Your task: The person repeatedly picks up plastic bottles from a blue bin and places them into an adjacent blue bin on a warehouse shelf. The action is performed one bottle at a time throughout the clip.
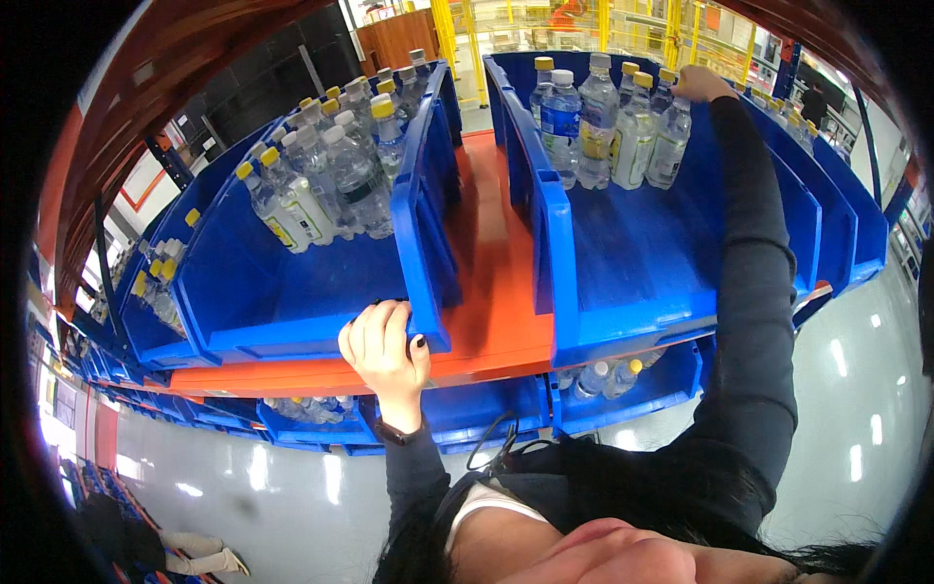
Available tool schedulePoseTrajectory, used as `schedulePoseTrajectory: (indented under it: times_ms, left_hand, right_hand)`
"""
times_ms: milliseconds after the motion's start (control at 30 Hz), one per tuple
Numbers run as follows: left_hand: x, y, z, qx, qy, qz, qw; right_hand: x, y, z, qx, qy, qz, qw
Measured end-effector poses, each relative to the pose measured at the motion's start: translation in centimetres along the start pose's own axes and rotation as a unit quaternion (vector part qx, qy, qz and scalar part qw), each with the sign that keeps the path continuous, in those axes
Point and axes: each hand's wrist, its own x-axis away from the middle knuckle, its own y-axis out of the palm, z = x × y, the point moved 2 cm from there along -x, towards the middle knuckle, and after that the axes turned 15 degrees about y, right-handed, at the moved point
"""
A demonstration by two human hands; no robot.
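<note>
My left hand (387, 350) grips the front lip of the left blue plastic bin (314, 332), its fingers over the edge near the corner. Many plastic bottles (354, 175) with yellow, white and grey caps stand in that bin. My right arm stretches over the right blue bin (635, 321). At its far end my right hand (702, 84) is at the cap of a clear plastic bottle (669, 146), in the front row; the hand is blurred and its fingertips are partly hidden, so its hold is unclear. Several more bottles (597, 131) stand upright to the left of that one.
Both bins rest on an orange shelf (485, 292), with a gap between them. More blue bins with bottles stand at both sides and on a lower level (620, 409). A yellow mesh fence (540, 36) is behind. Other people are at the far right (813, 102) and lower left (131, 533).
</note>
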Motion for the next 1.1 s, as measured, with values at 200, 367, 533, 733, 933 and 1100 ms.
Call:
schedulePoseTrajectory:
  times_ms: [200, 367, 533, 733, 933, 1100]
  left_hand:
    - [0.0, -0.1, -0.1, 0.006, -0.005, -0.003, 1.0]
    - [0.0, -0.2, -0.1, 0.012, 0.012, -0.009, 1.0]
    - [-0.2, -0.5, -0.2, 0.025, 0.01, -0.014, 1.0]
    - [-0.2, -0.6, -0.3, 0.047, 0.013, -0.019, 0.999]
    - [-0.2, -0.9, -0.4, 0.083, 0.017, -0.025, 0.996]
    - [-0.4, -1.1, -0.5, 0.119, 0.016, -0.015, 0.993]
  right_hand:
    - [-1.0, 2.3, -0.6, 0.014, 0.035, -0.031, 0.999]
    - [-0.8, 0.7, -1.5, 0.059, 0.052, -0.031, 0.996]
    - [-1.4, -5.3, -5.1, 0.039, 0.013, 0.208, 0.977]
    - [2.1, -14.8, -17.7, -0.099, -0.184, 0.337, 0.918]
    - [9.0, -20.1, -33.8, -0.062, -0.27, 0.207, 0.938]
    - [9.0, -15.9, -41.5, -0.112, -0.246, 0.06, 0.961]
